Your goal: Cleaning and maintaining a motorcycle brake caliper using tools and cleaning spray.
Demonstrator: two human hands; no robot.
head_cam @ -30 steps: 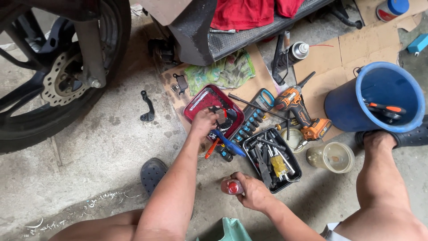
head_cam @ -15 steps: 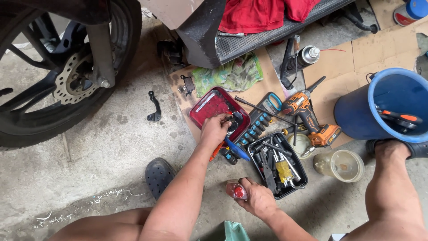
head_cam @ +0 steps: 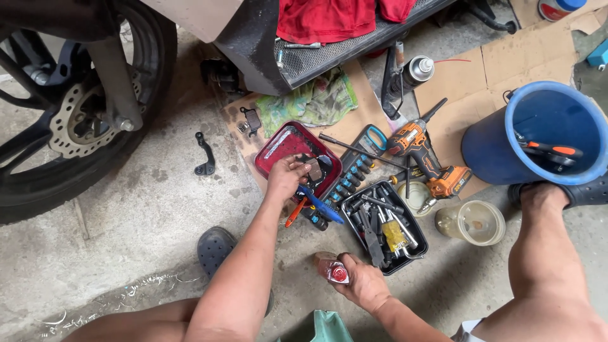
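Note:
My left hand (head_cam: 286, 179) reaches into a red tray (head_cam: 278, 144) on the floor and pinches a small brownish brake pad (head_cam: 314, 168) over its dark oily contents. My right hand (head_cam: 364, 285) rests low near my knees, shut on a small bottle with a red cap (head_cam: 334, 270). A blue-handled tool (head_cam: 320, 203) and an orange-handled one (head_cam: 292, 213) lie just under the left hand, beside a rack of sockets (head_cam: 351, 172).
A black tray of tools (head_cam: 382, 228), an orange cordless drill (head_cam: 425, 158), a blue bucket (head_cam: 536, 134), a clear tub (head_cam: 471, 221) and a spray can (head_cam: 417, 69) surround me. A motorcycle wheel with brake disc (head_cam: 71, 120) stands at left. A black bracket (head_cam: 206, 154) lies on concrete.
The left hand has picked a small pad up out of the red tray's contents. The right hand keeps the bottle low. The view has shifted slightly.

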